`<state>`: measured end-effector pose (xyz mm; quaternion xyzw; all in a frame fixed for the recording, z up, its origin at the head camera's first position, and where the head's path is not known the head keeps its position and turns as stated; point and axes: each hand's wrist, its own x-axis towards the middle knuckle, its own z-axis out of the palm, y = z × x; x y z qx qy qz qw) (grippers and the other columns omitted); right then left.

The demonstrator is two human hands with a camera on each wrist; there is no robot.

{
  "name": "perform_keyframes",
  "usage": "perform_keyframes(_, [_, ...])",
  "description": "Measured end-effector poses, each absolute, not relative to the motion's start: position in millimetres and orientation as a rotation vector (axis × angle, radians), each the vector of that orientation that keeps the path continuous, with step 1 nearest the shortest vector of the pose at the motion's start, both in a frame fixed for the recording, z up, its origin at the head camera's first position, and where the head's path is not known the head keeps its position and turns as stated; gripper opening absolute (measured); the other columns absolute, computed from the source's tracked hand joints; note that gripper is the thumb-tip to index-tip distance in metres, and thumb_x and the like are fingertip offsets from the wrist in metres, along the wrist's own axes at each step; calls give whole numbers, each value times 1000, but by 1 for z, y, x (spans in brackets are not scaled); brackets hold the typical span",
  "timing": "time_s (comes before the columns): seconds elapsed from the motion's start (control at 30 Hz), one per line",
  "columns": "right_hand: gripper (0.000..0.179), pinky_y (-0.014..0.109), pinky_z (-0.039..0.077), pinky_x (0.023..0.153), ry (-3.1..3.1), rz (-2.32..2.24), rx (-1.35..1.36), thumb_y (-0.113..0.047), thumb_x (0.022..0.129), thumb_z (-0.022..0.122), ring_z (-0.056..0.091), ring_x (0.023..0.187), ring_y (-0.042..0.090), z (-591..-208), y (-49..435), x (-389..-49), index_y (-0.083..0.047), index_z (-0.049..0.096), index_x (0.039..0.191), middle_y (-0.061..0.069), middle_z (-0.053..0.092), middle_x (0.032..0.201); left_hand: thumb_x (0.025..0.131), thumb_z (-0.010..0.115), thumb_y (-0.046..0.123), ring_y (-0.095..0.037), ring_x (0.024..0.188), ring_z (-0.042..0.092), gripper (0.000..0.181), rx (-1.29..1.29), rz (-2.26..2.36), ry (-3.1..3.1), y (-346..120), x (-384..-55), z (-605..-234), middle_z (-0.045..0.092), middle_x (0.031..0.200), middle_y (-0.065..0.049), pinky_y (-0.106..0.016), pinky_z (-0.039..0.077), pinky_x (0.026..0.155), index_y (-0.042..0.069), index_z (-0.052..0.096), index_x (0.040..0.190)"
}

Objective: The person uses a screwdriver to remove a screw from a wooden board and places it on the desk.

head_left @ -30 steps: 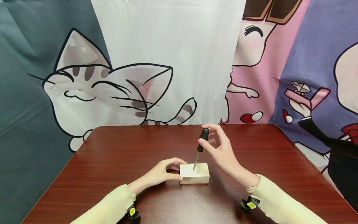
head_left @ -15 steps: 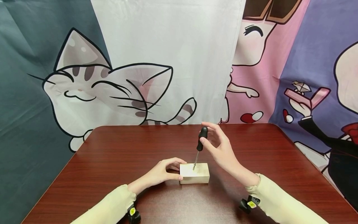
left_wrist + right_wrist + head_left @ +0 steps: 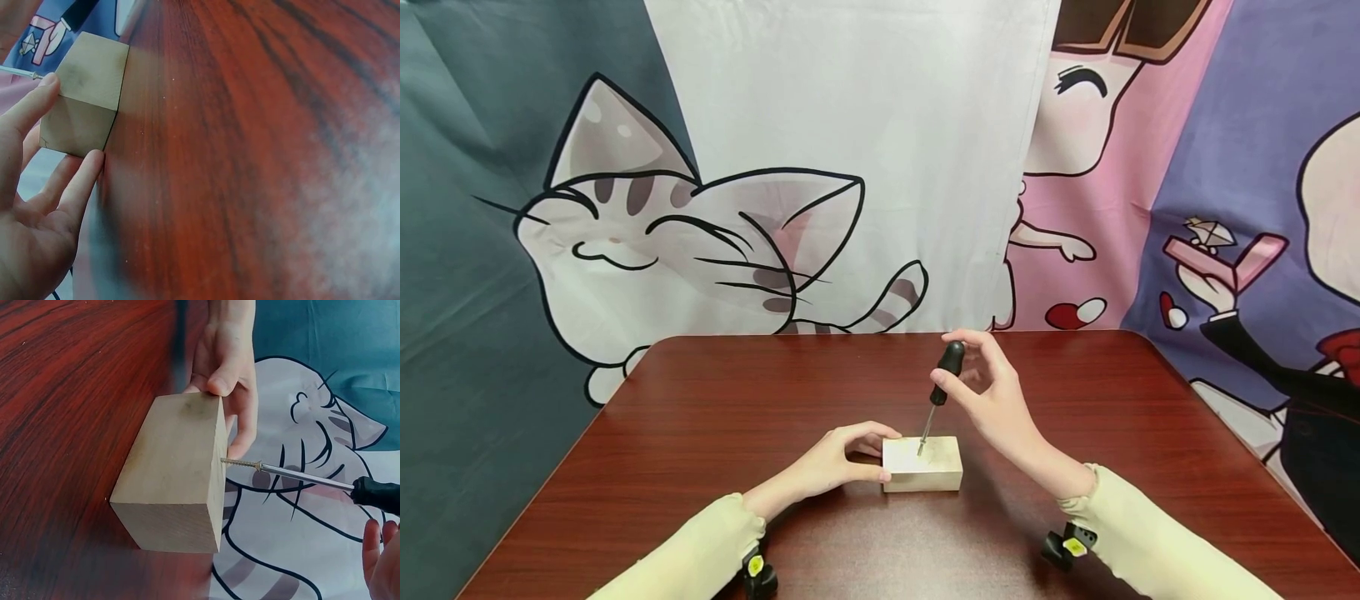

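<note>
Since the earlier frame, the black-handled screwdriver (image 3: pixel 952 360) had tilted slightly rightward, while the wooden block (image 3: pixel 921 482) had stayed in place. The right hand (image 3: pixel 997 404) held the handle lightly between thumb and fingertips, fingers half bent. The left hand (image 3: pixel 835 460) pinched the block's left end, its palm standing off. Between the hands, the block lay flat on the counter (image 3: pixel 737 400); from its top stood a screw (image 3: pixel 242 463), meeting the screwdriver's tip. I judged the block rather light, stiff, not fragile, best held by opposite long sides; the handle seemed rigid, perhaps a bit slippery.
</note>
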<state>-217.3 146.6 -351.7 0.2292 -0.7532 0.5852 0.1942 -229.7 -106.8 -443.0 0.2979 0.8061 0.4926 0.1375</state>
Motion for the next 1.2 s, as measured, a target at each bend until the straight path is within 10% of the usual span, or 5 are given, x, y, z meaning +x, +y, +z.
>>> perform_keyframes(0.53, [51,23,54,91,-2158,1675,804,1,96,57,68,106,11,-348,150,-220,-22,49,140,7,66,120,81,82,29,-11,106,68,52,852,1425,2324,-107,-229,-442,70,111,5,-28,51,96,31,62,128])
perform_keyframes(1.0, [48,26,54,66,-2183,1630,689,-10,88,74,64,77,13,-347,149,-219,-23,56,131,5,63,93,81,82,27,-12,106,68,53,863,1432,2320,-107,-229,-441,71,110,3,-30,51,96,26,62,129])
perform_keyframes(1.2, [53,22,55,85,-2174,1664,766,1,94,62,69,97,10,-347,152,-222,-22,50,140,7,67,114,80,83,28,-12,106,68,53,862,1427,2326,-107,-229,-440,71,109,3,-28,51,96,26,62,129])
